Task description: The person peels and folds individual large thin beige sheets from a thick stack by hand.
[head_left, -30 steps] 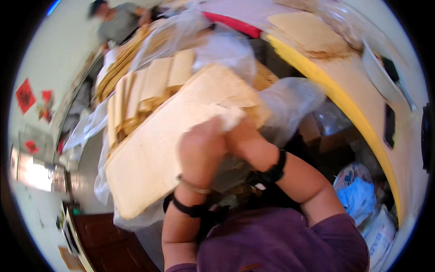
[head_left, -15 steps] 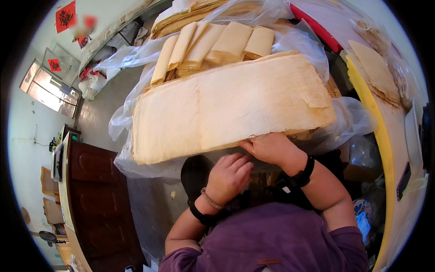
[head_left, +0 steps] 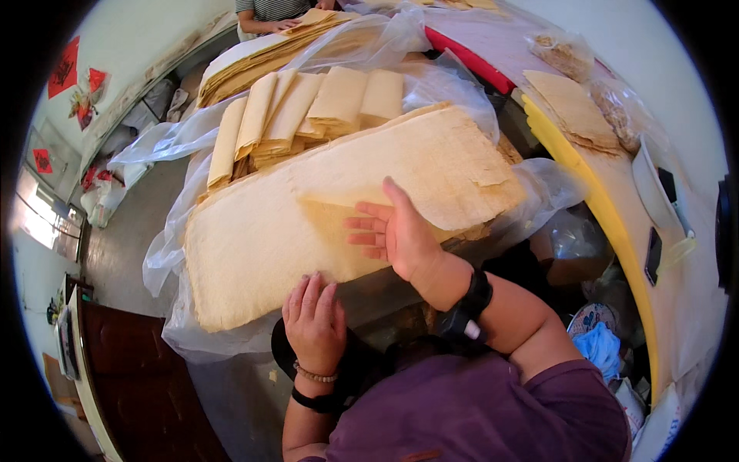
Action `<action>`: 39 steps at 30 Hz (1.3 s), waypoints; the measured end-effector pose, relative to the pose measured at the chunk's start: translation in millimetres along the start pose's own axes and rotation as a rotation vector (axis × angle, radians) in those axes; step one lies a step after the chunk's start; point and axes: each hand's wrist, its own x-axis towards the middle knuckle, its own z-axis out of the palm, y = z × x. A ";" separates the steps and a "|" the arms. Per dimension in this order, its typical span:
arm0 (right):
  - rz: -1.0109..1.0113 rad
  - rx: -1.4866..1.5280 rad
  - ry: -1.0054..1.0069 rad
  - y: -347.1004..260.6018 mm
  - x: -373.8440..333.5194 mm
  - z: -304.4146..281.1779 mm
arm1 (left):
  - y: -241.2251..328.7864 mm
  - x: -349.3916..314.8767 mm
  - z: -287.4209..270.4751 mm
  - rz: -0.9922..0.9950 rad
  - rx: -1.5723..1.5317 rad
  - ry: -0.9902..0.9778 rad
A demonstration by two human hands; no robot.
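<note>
A large stack of thin cream-yellow sheets (head_left: 254,239) with rough, fibrous edges lies in front of me. On its top, a darker yellow, blurred triangular flap (head_left: 327,223) looks like part of the top sheet turned up. My right hand (head_left: 396,231) is held over the stack beside this flap, palm turned left, fingers apart and nothing held. At the near edge of the stack, my left hand (head_left: 314,319) has its fingers stretched out, fingertips by the sheet's rim; whether they touch it I cannot tell.
Behind the stack lie several folded sheet bundles (head_left: 292,112) on clear plastic film (head_left: 158,262). Farther back, a person's hand (head_left: 279,26) rests by another sheet pile (head_left: 262,61). To the right runs a yellow-edged table (head_left: 608,223) with a phone (head_left: 653,256); a dark wooden cabinet (head_left: 146,377) stands left.
My right hand has come off the near edge and up over the stack, its fingers opening. My left hand has moved left to the near edge. The view has shifted, bringing a person in.
</note>
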 end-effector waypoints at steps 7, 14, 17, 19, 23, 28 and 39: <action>0.244 0.409 0.000 -7.7 -30.0 -23.5 | -13.9 28.7 12.2 -0.008 -0.099 -0.105; 0.122 0.262 -0.048 -7.7 -15.6 -39.7 | -12.5 37.9 18.9 0.011 0.030 -0.055; -0.012 0.276 -0.173 -31.9 -7.0 -43.5 | -11.4 41.3 17.3 0.005 0.001 -0.047; -0.333 0.258 -0.061 -40.7 4.8 -46.2 | -10.8 46.1 15.7 -0.014 0.029 -0.056; -0.493 0.314 -0.211 -73.2 6.3 -53.6 | -10.8 58.5 14.7 -0.048 0.076 -0.171; -0.690 0.308 -0.258 -128.4 -4.5 -65.4 | -22.3 85.1 24.4 -0.035 0.131 -0.248; -0.805 0.197 -0.677 -268.1 -52.6 -156.7 | -23.1 87.0 37.6 -0.017 0.164 -0.176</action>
